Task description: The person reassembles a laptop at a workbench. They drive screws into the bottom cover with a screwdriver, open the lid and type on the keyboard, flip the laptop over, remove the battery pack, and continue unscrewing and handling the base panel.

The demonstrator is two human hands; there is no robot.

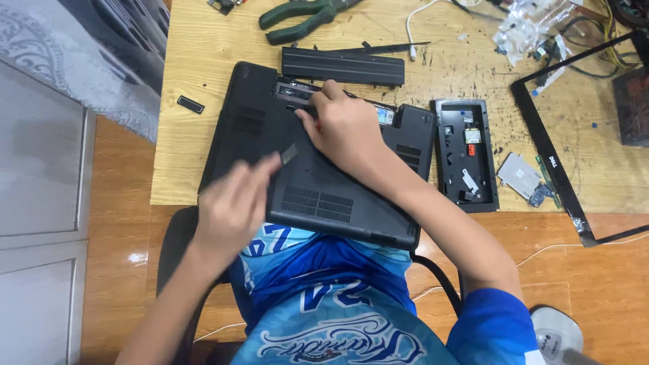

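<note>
Left hand: nearest my camera, blurred, over the near-left part of the laptop; fingers drawn together, pinching a small grey strip at their tips.
Laptop: black, bottom side up, lying on the wooden table with its near edge hanging over the table's rim toward my lap.
Small black piece: flat on the table, just left of the laptop, apart from it.
Right hand: curled shut on the laptop's far edge, at the open battery bay; I cannot tell what the fingers grip.
Battery: long black bar, just beyond the laptop, parallel to its far edge.
Pliers: green-handled, beyond the battery, well off from the laptop.
White cable: beyond the laptop, right of the pliers.
Cover panel: black, inner side up, just right of the laptop.
Metal bracket: grey, right of the cover panel.
Screen bezel: black frame, furthest right of the laptop.
</note>
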